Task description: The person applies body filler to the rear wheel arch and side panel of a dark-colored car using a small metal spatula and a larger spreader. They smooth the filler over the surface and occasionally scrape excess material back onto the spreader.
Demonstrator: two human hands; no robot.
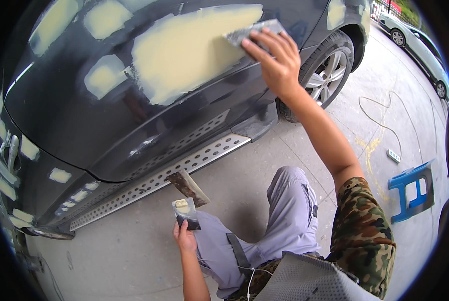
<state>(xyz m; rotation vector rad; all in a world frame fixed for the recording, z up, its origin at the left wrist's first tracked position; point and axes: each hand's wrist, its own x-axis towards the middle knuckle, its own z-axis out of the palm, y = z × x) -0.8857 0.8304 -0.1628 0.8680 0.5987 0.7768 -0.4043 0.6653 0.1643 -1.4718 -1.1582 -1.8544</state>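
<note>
My right hand [279,60] is closed on a flat grey filler spreader [252,33]. Its blade lies at the right end of a large patch of pale yellow filler [189,47] on the dark car door [109,145]. Low by my left knee, my left hand [185,237] grips a dark-handled putty knife [188,220] with a lump of cream filler [182,203] on its blade. Just beyond that blade is a brown-stained flat plate [189,187]; what supports it I cannot tell.
A perforated metal running board [199,160] juts out below the door. Smaller filler patches [104,75] dot the bodywork. The car's wheel [327,75] is beyond my right forearm. At right are a blue stool [412,193], a cable [385,106] on the concrete and a pale parked car [417,45].
</note>
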